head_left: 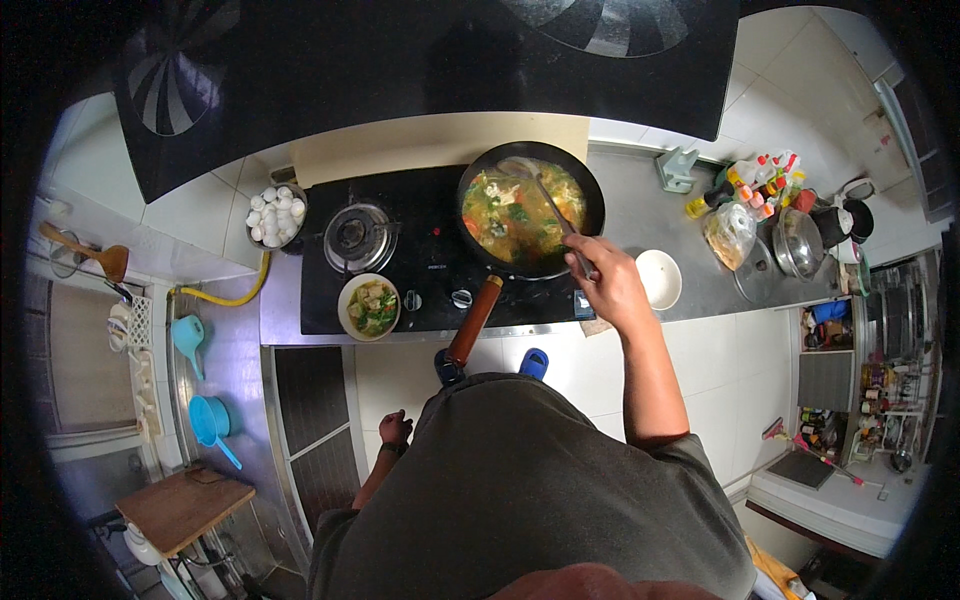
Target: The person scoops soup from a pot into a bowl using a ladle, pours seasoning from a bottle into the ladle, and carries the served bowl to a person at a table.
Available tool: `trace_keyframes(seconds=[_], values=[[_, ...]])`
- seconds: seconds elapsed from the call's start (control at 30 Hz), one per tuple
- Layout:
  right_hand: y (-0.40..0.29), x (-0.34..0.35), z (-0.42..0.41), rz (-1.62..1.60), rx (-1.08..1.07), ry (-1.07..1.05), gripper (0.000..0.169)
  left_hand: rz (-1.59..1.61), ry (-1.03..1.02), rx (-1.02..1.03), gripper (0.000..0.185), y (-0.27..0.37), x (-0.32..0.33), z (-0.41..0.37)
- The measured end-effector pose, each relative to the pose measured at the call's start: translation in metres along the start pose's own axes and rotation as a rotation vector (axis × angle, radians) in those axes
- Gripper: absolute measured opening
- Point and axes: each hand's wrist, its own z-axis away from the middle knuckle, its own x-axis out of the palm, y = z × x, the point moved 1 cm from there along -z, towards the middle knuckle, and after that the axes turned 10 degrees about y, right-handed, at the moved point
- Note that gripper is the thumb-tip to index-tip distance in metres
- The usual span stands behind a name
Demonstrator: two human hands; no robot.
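My right hand (609, 276) grips the handle of a cooking ladle (551, 201). The ladle's bowl rests in the broth near the far inner side of a black wok (598, 187). Inside the wok is a soup (525, 225) with greens, red pieces and pale egg-like shreds. The wok stands on the right burner, its brown wooden handle (474, 321) pointing back towards me. At my side hangs my left hand (395, 427), away from the stove; its fingers look curled, and no object shows in it. Right of the wok stands a white bowl (658, 280).
A bowl of soup with greens (370, 307) sits at the front left of the black gas hob (420, 202). Behind it is a bare burner (358, 236). A pot of eggs (276, 217) stands left. Bottles (757, 187) and a glass lid (754, 274) crowd the right counter.
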Motion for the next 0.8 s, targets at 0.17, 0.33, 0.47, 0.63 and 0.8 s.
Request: trace_keyframes(seconds=[0.17, 0.33, 0.47, 0.63, 0.8], values=[[0.002, -0.034, 0.014, -0.108, 0.153, 0.154, 0.018, 0.078, -0.154, -0.099, 0.02, -0.003, -0.01, -0.009], [0.002, -0.049, 0.024, -0.057, 0.268, 0.243, 0.015, 0.164, -0.105, -0.338, 0.019, 0.004, -0.011, -0.013], [0.001, -0.048, 0.027, 0.018, 0.244, 0.212, 0.015, 0.135, -0.07, -0.45, 0.017, 0.023, -0.006, -0.009], [0.007, -0.04, 0.023, 0.017, 0.337, 0.17, 0.014, 0.13, -0.064, -0.276, 0.015, 0.025, 0.002, -0.003], [0.024, -0.031, 0.018, -0.416, 0.667, 0.261, 0.02, 0.007, -0.02, -0.041, 0.014, 0.018, 0.007, 0.013]])
